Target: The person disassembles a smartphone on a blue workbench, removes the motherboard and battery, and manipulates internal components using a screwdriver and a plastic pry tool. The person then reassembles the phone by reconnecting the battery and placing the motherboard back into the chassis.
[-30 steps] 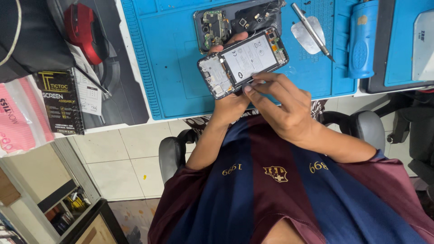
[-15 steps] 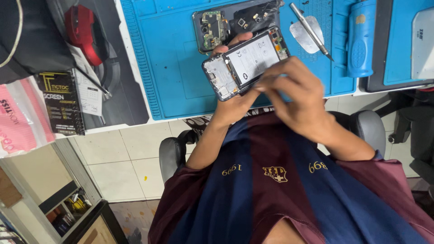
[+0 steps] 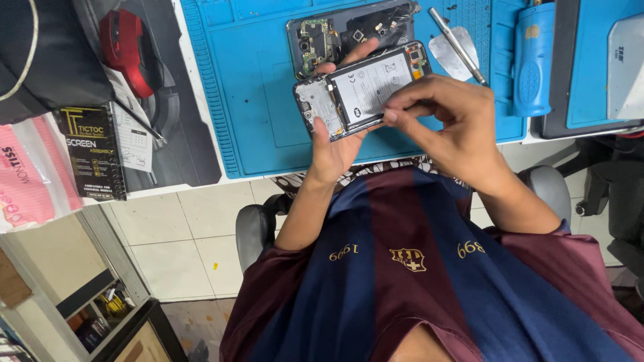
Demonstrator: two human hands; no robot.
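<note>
Item one: opened phone (image 3: 365,90), back cover off, battery showing, held above the blue mat (image 3: 261,100) on the tabletop. My left hand (image 3: 335,144) has its fingers clamped round the phone's edges. My right hand (image 3: 449,124) has its fingers pinched together at the phone's lower edge. Item two: second dismantled phone (image 3: 342,30), lying on the mat just behind. Item three: metal spatula (image 3: 456,47), to the right.

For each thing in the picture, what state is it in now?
Opened phone: back cover off, battery showing, held above the mat.
Left hand: gripping the phone's lower edge.
Right hand: fingertips pinched at the phone's edge.
Second phone: lying open on the blue mat.
Metal tool: lying unused.
</note>
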